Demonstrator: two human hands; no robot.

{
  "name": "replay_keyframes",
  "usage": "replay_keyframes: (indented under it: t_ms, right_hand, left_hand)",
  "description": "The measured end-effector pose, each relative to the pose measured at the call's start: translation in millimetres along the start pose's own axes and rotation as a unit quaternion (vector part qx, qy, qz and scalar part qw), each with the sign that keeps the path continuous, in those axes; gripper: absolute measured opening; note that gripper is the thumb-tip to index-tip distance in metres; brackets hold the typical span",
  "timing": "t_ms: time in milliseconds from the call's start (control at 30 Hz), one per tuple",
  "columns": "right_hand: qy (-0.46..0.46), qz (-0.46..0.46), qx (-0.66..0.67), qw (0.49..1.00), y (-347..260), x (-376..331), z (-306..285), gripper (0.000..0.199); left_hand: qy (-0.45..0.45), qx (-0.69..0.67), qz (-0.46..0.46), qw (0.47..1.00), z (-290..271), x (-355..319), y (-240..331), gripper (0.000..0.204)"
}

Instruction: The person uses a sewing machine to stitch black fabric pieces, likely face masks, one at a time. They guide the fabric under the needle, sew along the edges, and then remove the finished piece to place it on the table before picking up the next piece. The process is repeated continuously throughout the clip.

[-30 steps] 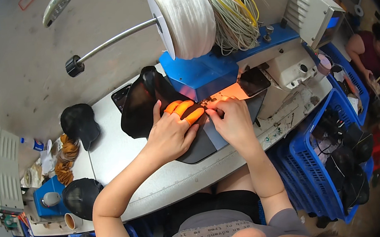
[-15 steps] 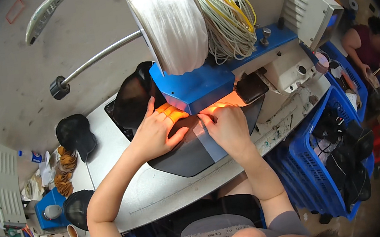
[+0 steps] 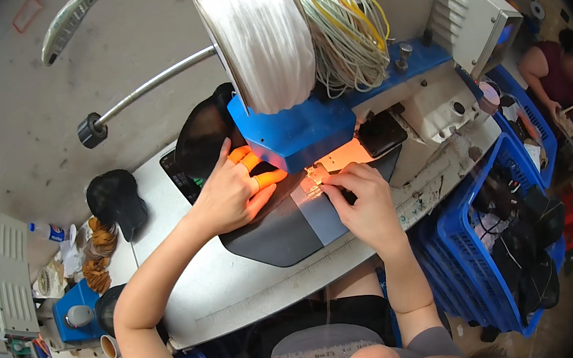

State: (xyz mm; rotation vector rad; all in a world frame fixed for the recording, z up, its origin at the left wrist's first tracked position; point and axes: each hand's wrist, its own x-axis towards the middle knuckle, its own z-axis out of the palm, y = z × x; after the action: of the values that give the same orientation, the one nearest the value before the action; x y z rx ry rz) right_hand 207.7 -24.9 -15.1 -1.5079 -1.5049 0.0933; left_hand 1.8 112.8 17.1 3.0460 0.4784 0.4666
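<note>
A blue machine head stands in front of me, with an orange glow beneath it. My left hand lies on dark cloth left of the glow, fingers stretched and apart, several of them orange. Beside its fingertips bulges a black cap, partly hidden by the machine head. My right hand has thumb and forefinger pinched together at the lit spot under the head; what they hold is too small to make out. Below the hands lies a dark board with a grey strip across it.
A big spool of white thread and a coiled cable bundle sit above the machine. Another black cap rests on the left of the table. A dark phone-like slab lies right of the head. Blue crates stand at right; a person sits beyond.
My right hand has drawn back from under the machine head, to the right and toward me, and now pinches. My left hand has shifted slightly, its fingers more spread.
</note>
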Motion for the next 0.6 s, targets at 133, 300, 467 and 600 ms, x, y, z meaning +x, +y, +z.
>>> replay_keyframes:
  t_ms: [133, 300, 467, 600]
  right_hand:
    - [0.057, -0.056, 0.031, 0.996, 12.0, -10.1, 5.5, 0.011]
    - [0.074, -0.071, 0.021, 0.995, 11.3, -11.1, 5.1, 0.012]
    - [0.079, -0.076, 0.024, 0.994, 8.9, -10.5, 5.3, 0.011]
    - [0.076, -0.073, 0.022, 0.994, 12.4, -11.1, 5.4, 0.012]
  left_hand:
    - [-0.008, -0.001, -0.001, 1.000, 3.6, -3.5, -5.4, 0.028]
    - [-0.004, -0.005, -0.011, 1.000, 3.6, -4.4, -4.4, 0.028]
    - [0.003, 0.011, -0.012, 1.000, 3.3, -5.5, -2.9, 0.023]
    - [0.011, 0.013, 0.003, 1.000, 0.1, -1.4, -0.5, 0.022]
